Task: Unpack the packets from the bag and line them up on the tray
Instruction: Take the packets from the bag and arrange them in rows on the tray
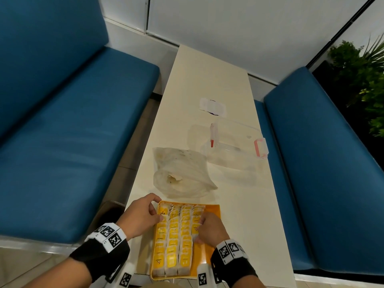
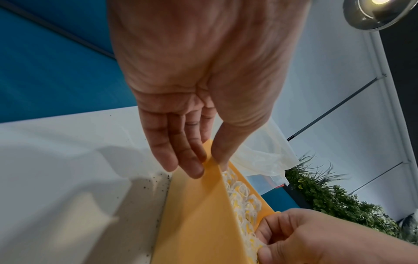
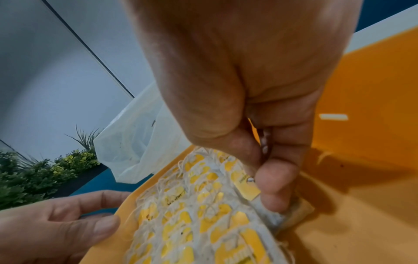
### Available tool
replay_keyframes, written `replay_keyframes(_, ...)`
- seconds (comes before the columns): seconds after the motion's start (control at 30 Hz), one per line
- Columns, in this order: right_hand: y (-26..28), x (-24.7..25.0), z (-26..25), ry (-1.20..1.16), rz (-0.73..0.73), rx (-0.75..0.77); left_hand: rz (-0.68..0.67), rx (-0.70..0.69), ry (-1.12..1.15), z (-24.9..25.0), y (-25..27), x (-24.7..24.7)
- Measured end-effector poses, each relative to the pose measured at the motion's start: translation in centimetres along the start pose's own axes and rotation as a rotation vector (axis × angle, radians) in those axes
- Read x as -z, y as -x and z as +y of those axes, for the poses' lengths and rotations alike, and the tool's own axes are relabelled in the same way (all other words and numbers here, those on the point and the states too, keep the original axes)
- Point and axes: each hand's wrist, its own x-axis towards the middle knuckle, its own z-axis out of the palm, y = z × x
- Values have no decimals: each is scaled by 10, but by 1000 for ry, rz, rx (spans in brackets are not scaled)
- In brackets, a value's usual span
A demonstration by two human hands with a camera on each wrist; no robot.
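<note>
Left hand (image 1: 143,215) grips the far left corner of the tray (image 1: 213,210), thumb over the rim and fingers (image 2: 181,157) straight against the outer wall, as the left wrist view shows. Right hand (image 1: 208,228) sits over the right side of the tray, thumb and fingers (image 3: 278,184) pinching one packet (image 3: 246,185) at the right edge of the rows; the packet's lower end touches the tray floor. Packets (image 1: 176,235), white with yellow tags, lie in the tray in lengthwise rows, overlapping one another; three rows run the full length, and a fourth, on the right, is shorter and ends under the right hand. A bare orange strip of tray floor shows to the right of the rows. Tray is orange, set on the near end of the table (image 1: 207,80), its near edge at the table's edge. Bag (image 1: 182,173), translucent and crumpled, lies just beyond the tray's far edge, mouth toward the tray; whether any packets are inside it cannot be told. Clear box (image 1: 232,150) with pink latches stands beyond the tray and to the right of the bag. Blue benches (image 1: 72,132) flank the table on both sides. Black wrist bands with printed markers (image 1: 110,235) are on both forearms.
</note>
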Motion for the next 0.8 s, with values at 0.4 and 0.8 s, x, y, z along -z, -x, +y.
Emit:
replay_keyframes(0.4, 9, 31, -12, -291, 215, -13, 228, 9, -31, 22, -4, 27)
replay_keyframes(0.8, -17, 71, -57, -573, 414, 234, 417, -181, -20, 56, -46, 57)
